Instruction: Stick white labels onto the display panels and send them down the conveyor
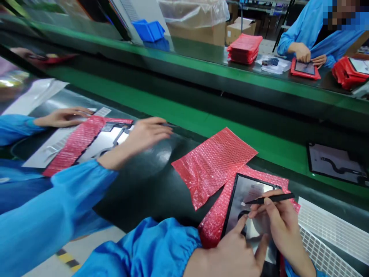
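A tablet screen panel (pixel 256 186) lies on red bubble wrap (pixel 213 227), its silvery back facing up. My left hand (pixel 230 254) rests over its lower part, index finger stretched out to a dark strip on the back and thumb spread apart. Between the fingers of my right hand (pixel 284 223) are slim black tweezers (pixel 276 197), tip pointing left and down at the panel. A small white piece (pixel 243 204) sits at that tip; I cannot tell whether it is gripped. My hands cover much of the panel's lower half.
White sticker sheets (pixel 331 227) lie right of my right hand. A red bubble bag (pixel 216 161) overlaps the wrap. Another panel (pixel 337 163) lies on the green belt (pixel 196 119). At left, a co-worker's hand (pixel 144 134) reaches over a panel; another person (pixel 305 38) works opposite.
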The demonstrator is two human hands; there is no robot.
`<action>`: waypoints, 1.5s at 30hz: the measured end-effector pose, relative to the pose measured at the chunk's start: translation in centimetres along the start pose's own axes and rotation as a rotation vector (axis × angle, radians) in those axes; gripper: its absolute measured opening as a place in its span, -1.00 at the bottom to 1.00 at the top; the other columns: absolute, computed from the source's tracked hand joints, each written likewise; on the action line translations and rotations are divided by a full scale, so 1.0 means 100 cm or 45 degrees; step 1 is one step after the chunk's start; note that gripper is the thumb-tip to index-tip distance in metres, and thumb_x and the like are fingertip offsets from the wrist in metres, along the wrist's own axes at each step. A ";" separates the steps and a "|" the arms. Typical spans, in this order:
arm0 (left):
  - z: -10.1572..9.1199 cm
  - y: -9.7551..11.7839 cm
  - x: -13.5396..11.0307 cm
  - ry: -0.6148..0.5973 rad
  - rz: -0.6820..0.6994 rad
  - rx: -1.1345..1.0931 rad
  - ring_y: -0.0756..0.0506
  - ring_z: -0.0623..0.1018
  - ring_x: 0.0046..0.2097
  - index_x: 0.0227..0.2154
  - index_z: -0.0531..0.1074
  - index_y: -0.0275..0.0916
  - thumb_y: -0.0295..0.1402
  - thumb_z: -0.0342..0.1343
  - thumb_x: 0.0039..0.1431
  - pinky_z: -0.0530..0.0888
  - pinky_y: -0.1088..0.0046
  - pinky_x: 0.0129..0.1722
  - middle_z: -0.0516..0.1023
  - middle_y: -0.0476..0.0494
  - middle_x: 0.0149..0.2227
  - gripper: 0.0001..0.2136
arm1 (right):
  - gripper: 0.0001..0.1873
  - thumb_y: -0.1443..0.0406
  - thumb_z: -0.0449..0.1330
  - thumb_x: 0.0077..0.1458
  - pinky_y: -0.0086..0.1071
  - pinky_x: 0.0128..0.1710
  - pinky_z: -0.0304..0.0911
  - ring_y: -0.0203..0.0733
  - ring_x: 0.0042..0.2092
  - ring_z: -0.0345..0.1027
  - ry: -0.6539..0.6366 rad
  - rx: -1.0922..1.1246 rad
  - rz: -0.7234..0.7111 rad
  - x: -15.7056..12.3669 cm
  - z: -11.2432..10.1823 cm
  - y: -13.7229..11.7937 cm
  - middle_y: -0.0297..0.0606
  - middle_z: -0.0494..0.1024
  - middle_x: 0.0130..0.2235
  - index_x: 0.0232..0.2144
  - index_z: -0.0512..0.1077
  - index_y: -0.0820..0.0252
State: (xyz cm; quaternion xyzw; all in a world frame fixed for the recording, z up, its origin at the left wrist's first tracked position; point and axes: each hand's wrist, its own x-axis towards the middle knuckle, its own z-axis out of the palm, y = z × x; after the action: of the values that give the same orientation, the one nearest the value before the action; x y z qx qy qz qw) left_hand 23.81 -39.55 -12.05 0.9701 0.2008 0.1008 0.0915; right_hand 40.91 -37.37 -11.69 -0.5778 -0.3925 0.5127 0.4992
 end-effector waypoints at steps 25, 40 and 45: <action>-0.041 -0.066 -0.049 0.131 -0.272 -0.129 -0.16 0.56 -0.29 0.13 0.43 -0.36 -0.22 0.08 0.43 0.55 0.29 -0.34 0.55 -0.15 -0.27 -0.64 | -0.60 -0.07 0.27 0.32 -0.32 -0.43 0.59 -0.07 -0.41 0.65 0.011 -0.140 0.103 0.009 0.021 0.014 -0.18 0.69 -0.37 -0.11 0.38 0.11; -0.023 -0.062 -0.044 -0.101 -0.288 -0.204 -0.19 0.58 -0.13 0.17 0.42 -0.28 -0.17 0.00 0.48 0.59 0.27 -0.17 0.57 -0.29 -0.09 -0.63 | -0.65 -0.02 0.26 0.36 -0.34 -0.37 0.61 -0.10 -0.37 0.66 0.031 -0.243 0.192 0.006 0.021 0.015 -0.17 0.72 -0.29 -0.10 0.39 0.11; -0.024 -0.065 -0.046 -0.116 -0.306 -0.258 -0.22 0.60 -0.14 0.22 0.37 -0.36 -0.17 -0.05 0.50 0.63 0.23 -0.22 0.58 -0.30 -0.08 -0.58 | -0.68 0.01 0.24 0.38 -0.34 -0.37 0.62 -0.10 -0.37 0.66 0.012 -0.244 0.162 0.006 0.023 0.013 -0.18 0.72 -0.30 -0.09 0.38 0.10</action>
State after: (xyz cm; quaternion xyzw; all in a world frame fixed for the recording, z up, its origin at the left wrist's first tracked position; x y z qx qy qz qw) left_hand 16.76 -35.25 -11.89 0.9284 0.3000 0.0648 0.2094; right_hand 38.70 -36.61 -13.01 -0.6490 -0.3999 0.5009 0.4099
